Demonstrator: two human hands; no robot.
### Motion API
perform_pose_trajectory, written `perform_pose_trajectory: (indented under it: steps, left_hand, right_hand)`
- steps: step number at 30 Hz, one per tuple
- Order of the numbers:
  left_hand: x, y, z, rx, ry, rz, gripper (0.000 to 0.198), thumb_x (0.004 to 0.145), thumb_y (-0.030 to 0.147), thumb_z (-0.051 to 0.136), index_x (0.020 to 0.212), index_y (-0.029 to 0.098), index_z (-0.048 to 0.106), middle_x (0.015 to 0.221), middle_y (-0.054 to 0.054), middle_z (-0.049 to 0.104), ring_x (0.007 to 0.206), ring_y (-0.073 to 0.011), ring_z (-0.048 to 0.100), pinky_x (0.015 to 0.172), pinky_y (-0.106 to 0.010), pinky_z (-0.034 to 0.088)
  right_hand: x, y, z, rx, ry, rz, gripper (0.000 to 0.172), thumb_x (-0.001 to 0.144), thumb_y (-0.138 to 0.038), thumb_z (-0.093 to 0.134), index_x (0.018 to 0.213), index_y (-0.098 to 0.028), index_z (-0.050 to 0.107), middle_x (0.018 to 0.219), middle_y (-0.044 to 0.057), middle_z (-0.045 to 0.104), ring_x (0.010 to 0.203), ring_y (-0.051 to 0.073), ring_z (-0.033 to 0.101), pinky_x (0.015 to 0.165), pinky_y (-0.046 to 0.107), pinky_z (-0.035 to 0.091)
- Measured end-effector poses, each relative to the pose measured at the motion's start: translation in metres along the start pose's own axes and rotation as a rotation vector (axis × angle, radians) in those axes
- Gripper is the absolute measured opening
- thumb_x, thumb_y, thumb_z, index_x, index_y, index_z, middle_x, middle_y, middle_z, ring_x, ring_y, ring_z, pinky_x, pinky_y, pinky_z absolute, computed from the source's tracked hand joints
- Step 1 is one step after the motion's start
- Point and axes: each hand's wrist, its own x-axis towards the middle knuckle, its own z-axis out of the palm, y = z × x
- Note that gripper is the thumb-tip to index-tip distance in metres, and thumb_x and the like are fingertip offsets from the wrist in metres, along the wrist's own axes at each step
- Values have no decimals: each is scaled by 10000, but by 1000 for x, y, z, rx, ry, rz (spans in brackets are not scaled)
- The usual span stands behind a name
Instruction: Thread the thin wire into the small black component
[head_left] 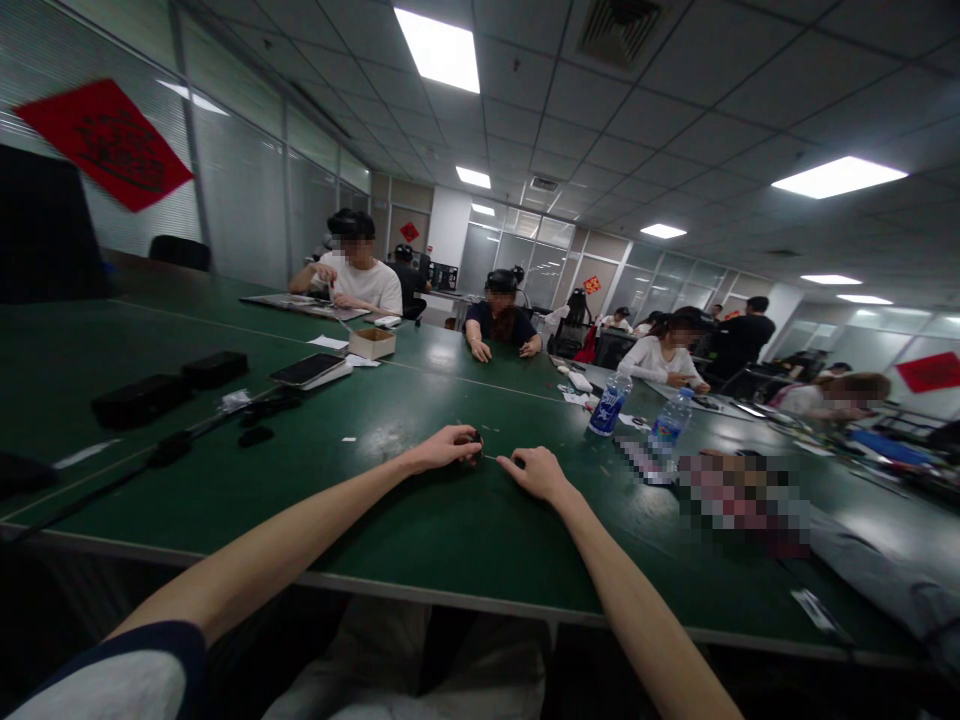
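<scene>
Over the green table [450,535], both of my hands are close together in the middle. My left hand [448,447] has its fingers curled round a small dark object [477,438], too small to identify. Just to its right, my right hand [537,471] is closed with the thumb pointing left. A bit of something dark shows at its fingers, mostly hidden. Between the two hands runs a thin, pale, rod-like piece [490,458]; I cannot tell which hand holds it.
Left are black boxes [142,398], a tablet [307,370] and a cardboard box [372,343]. Right stand two water bottles [611,402], with a phone-like item [645,462] and a grey cloth [862,565] nearby. Several people sit around the table; one [501,318] is directly opposite.
</scene>
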Motion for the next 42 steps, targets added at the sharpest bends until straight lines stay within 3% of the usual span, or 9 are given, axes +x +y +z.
perform_pose_trajectory:
  steps: [26, 33, 42]
  left_hand:
    - [1, -1, 0, -6, 47, -11, 368, 801, 434, 548, 1006, 129, 567, 854, -64, 637, 698, -136, 602, 625, -246, 438]
    - [-2, 7, 2, -7, -104, -39, 368, 741, 396, 634, 995, 133, 598, 867, -58, 643, 747, -153, 598, 709, -280, 457]
    - [-1, 4, 2, -14, -75, -21, 349, 784, 401, 579, 1009, 134, 589, 916, -70, 645, 755, -155, 607, 712, -288, 458]
  right_hand:
    - [-1, -5, 2, -21, 50, 59, 640, 876, -675, 243, 804, -211, 679, 755, 57, 684, 715, 174, 613, 666, 248, 384]
    - [2, 1, -5, 89, 169, 146, 613, 917, -608, 235, 862, -196, 685, 806, 67, 688, 720, 165, 614, 675, 245, 400]
    - [1, 11, -6, 107, 149, 142, 619, 892, -642, 265, 815, -195, 686, 765, 68, 682, 705, 173, 611, 665, 250, 403]
